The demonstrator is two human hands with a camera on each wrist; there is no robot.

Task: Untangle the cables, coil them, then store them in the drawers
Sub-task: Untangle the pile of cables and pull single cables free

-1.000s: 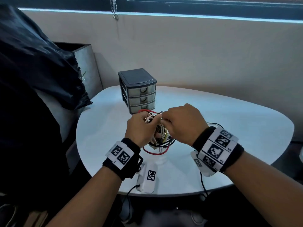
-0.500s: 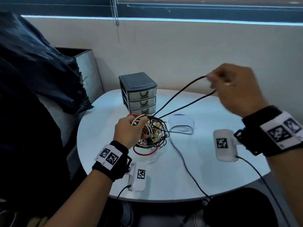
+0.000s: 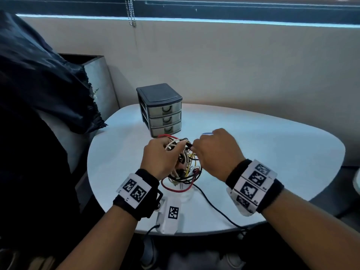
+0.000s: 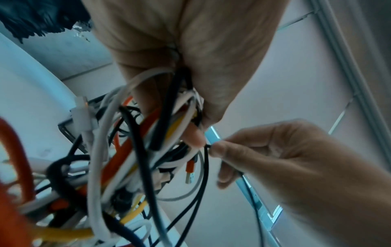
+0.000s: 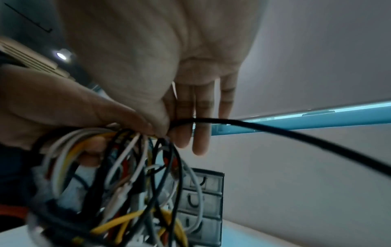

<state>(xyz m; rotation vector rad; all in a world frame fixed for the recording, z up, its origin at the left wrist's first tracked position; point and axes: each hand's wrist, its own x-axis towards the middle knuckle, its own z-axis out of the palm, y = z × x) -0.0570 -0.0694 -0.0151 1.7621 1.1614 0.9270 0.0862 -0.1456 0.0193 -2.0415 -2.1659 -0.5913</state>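
Note:
A tangle of white, black, red and yellow cables (image 3: pixel 186 168) sits lifted off the white table (image 3: pixel 272 152), in front of the grey three-drawer unit (image 3: pixel 162 112), whose drawers are all shut. My left hand (image 3: pixel 159 158) grips the top of the tangle (image 4: pixel 127 158), fingers curled round several strands. Right beside it, my right hand (image 3: pixel 214 151) pinches a thin black cable (image 4: pixel 206 167) between thumb and forefinger. That black cable (image 5: pixel 275 132) runs off from the pinch, and a black strand (image 3: pixel 214 206) trails over the table's front edge.
A black bag (image 3: pixel 39 84) and a grey bin (image 3: pixel 97 82) stand at the left, close to the table. A white item with a blue edge (image 3: pixel 206 133) lies behind my right hand. A bead chain (image 3: pixel 131 12) hangs on the wall.
Half a second ago my right hand was raised far to the right, drawing a black cable out of the tangle. It has come back to the tangle and pinches the cable beside my left hand.

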